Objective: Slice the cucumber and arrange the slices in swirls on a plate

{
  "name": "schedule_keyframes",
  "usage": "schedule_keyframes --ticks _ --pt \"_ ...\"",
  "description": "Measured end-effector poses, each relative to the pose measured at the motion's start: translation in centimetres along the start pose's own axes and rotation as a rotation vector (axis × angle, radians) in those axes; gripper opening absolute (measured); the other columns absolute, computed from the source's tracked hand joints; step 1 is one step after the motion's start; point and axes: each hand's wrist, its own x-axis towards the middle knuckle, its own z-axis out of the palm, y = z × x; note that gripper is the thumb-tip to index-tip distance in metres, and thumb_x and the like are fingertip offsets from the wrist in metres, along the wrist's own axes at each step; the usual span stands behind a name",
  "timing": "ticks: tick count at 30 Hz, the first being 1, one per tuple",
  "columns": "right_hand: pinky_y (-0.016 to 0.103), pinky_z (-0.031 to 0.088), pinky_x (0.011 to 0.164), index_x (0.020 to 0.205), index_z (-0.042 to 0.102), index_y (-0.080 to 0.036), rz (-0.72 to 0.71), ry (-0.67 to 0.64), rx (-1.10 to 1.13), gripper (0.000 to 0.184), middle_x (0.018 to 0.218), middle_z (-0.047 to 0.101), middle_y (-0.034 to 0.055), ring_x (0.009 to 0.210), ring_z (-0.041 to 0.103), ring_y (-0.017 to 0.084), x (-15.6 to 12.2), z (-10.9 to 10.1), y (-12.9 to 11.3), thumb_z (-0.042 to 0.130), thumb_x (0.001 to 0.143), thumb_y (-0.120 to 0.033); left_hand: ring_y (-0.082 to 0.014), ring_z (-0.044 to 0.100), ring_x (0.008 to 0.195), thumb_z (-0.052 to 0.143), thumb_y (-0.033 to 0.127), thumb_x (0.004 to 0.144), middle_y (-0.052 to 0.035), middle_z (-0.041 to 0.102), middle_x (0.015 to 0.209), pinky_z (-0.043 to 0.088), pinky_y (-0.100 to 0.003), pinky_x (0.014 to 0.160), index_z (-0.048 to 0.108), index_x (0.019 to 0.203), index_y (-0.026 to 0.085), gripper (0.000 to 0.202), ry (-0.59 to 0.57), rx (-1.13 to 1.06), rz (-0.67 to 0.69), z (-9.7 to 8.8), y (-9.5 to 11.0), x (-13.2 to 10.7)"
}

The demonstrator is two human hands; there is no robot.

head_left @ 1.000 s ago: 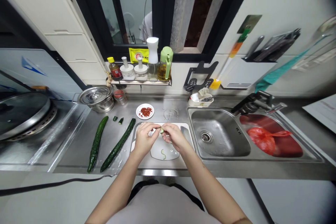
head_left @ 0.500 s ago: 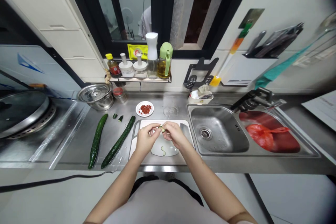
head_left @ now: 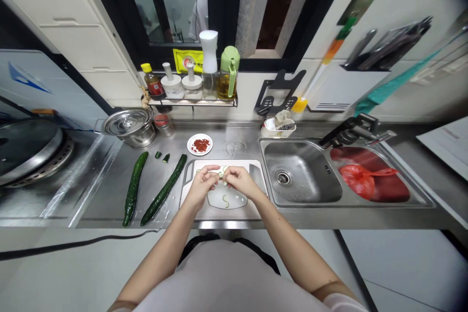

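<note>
Over the white cutting board [head_left: 187, 190], my left hand [head_left: 203, 184] and my right hand [head_left: 239, 181] meet fingertip to fingertip. Between them is a small, pale green cucumber piece [head_left: 221, 176], mostly covered by the fingers. The left thumb and a finger pinch it, while the left index finger is raised. My right hand is closed on its other side. Below the hands, a thin curled cucumber strip [head_left: 225, 202] lies on the board. Two whole dark green cucumbers, one far left [head_left: 135, 188] and one nearer [head_left: 164, 190], rest on the steel counter, with two short cut ends [head_left: 166, 158] behind them.
A white plate [head_left: 190, 149] of chopped red pieces sits behind the board. A lidded steel pot [head_left: 141, 135] stands at the back left. To the right is a sink [head_left: 307, 175], its second basin holding a red bag [head_left: 360, 181]. Seasoning bottles line a shelf [head_left: 197, 103].
The view has tilted so that the counter appears slightly higher. My left index finger has lifted and straightened. Both hands stay together around the cucumber piece.
</note>
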Motion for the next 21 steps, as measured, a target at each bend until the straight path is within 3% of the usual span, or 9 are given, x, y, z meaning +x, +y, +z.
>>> schedule_keyframes --ticks 10,21 --pt "0.016 0.027 0.036 0.061 0.057 -0.018 0.22 -0.038 0.044 0.011 0.051 0.057 -0.0033 0.041 0.051 0.008 0.2 -0.3 2.1 0.054 0.065 -0.028 -0.0054 0.046 0.058 0.074 0.03 0.061 0.0025 0.057 0.069 0.035 -0.019 0.056 0.068 0.103 0.014 0.046 0.015 0.075 0.087 -0.6 -1.9 0.6" --pt "0.014 0.026 0.033 0.057 0.056 -0.018 0.28 -0.06 0.04 0.009 0.051 0.06 -0.0034 0.039 0.053 0.007 0.3 -0.4 3.4 0.052 0.061 -0.025 -0.0081 0.053 0.063 0.075 0.027 0.062 0.0001 0.063 0.073 0.043 -0.022 0.063 0.072 0.098 0.015 0.038 0.025 0.112 0.107 -1.0 -4.1 0.9"
